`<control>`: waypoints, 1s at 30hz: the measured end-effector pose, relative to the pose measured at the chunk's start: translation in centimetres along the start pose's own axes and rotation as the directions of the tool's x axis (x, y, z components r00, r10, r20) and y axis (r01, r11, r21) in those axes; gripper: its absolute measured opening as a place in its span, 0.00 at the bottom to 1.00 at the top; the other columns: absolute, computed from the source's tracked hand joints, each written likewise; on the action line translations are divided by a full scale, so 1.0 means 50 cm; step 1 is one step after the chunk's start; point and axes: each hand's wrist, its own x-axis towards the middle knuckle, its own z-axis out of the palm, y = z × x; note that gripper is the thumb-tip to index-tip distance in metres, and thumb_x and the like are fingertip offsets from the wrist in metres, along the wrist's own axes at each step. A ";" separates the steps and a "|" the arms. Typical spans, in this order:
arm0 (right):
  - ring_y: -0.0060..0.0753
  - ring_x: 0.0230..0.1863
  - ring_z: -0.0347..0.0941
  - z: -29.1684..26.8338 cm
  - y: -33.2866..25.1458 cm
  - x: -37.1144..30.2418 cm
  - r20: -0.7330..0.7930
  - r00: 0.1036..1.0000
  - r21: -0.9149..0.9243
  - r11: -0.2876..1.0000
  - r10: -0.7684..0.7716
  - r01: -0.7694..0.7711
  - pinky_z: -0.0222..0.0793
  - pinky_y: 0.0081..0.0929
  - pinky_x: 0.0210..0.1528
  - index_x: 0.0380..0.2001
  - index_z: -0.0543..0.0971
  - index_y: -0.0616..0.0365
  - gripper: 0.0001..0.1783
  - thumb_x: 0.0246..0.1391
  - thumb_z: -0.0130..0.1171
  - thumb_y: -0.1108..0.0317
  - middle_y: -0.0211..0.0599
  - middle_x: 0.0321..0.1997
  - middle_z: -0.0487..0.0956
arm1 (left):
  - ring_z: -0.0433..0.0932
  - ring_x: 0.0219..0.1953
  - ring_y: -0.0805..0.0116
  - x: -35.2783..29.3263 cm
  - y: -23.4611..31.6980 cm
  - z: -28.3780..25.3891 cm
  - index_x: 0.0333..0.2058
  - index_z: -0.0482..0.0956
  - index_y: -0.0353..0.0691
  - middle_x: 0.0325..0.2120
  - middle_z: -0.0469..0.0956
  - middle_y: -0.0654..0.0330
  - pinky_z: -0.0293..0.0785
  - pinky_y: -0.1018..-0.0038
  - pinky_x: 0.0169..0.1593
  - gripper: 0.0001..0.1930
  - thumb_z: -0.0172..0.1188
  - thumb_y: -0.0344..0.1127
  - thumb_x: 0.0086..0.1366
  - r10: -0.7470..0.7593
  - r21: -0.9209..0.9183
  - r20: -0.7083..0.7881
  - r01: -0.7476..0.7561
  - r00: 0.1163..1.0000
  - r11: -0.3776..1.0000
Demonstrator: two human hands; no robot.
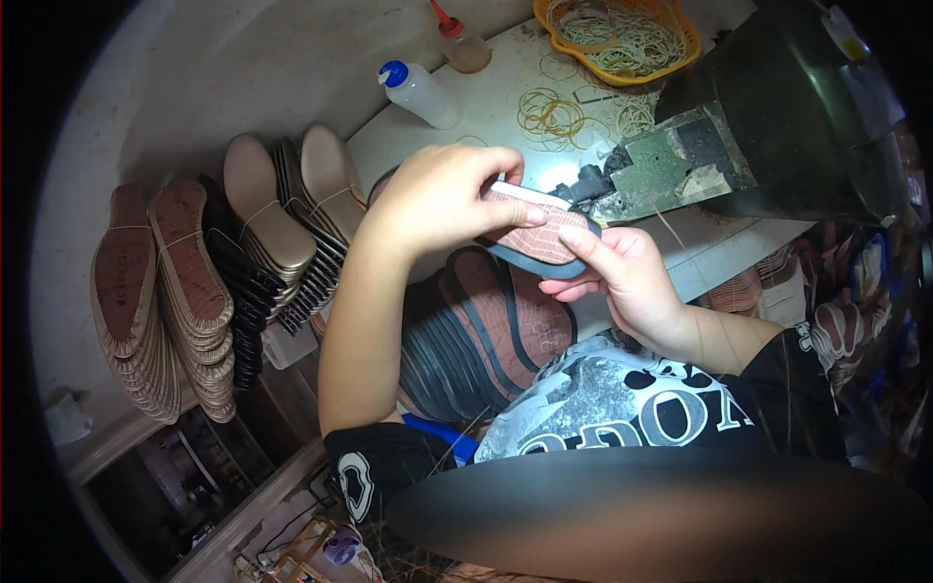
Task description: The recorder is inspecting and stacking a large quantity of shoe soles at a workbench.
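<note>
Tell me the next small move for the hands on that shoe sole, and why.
Probably ease the shoe sole slightly toward the machine head. Both the left hand and right hand grip it, its edge just short of the machine's dark tip.

Both hands held a shoe sole against the dark machine: the left hand gripped its top edge, the right hand supported it below. Loose rubber bands lay on the worktop.
</note>
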 end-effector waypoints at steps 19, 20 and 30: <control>0.17 0.24 0.75 -0.022 -0.030 -0.009 0.103 0.993 -0.252 0.965 -0.054 0.078 0.73 0.13 0.26 0.30 0.80 0.62 0.16 0.57 0.58 0.58 0.34 0.29 0.82 | 0.68 0.20 0.82 -0.079 0.047 0.130 0.27 0.79 0.36 0.19 0.74 0.67 0.66 0.81 0.24 0.20 0.58 0.49 0.65 -0.418 -0.627 0.144 0.409 0.897 0.663; 0.17 0.24 0.76 -0.023 -0.037 -0.015 0.115 0.992 -0.290 0.954 -0.046 0.078 0.72 0.13 0.26 0.30 0.80 0.62 0.16 0.57 0.58 0.57 0.34 0.28 0.81 | 0.71 0.19 0.80 -0.083 0.053 0.133 0.27 0.79 0.35 0.20 0.76 0.65 0.68 0.80 0.22 0.20 0.58 0.49 0.65 -0.420 -0.663 0.201 0.439 0.885 0.607; 0.17 0.22 0.76 -0.034 -0.035 -0.014 0.157 0.985 -0.300 0.946 -0.077 0.122 0.72 0.11 0.24 0.29 0.80 0.64 0.16 0.57 0.58 0.59 0.35 0.26 0.81 | 0.72 0.20 0.79 -0.092 0.078 0.144 0.30 0.79 0.36 0.22 0.77 0.65 0.66 0.82 0.24 0.18 0.60 0.48 0.64 -0.488 -0.738 0.171 0.439 0.856 0.512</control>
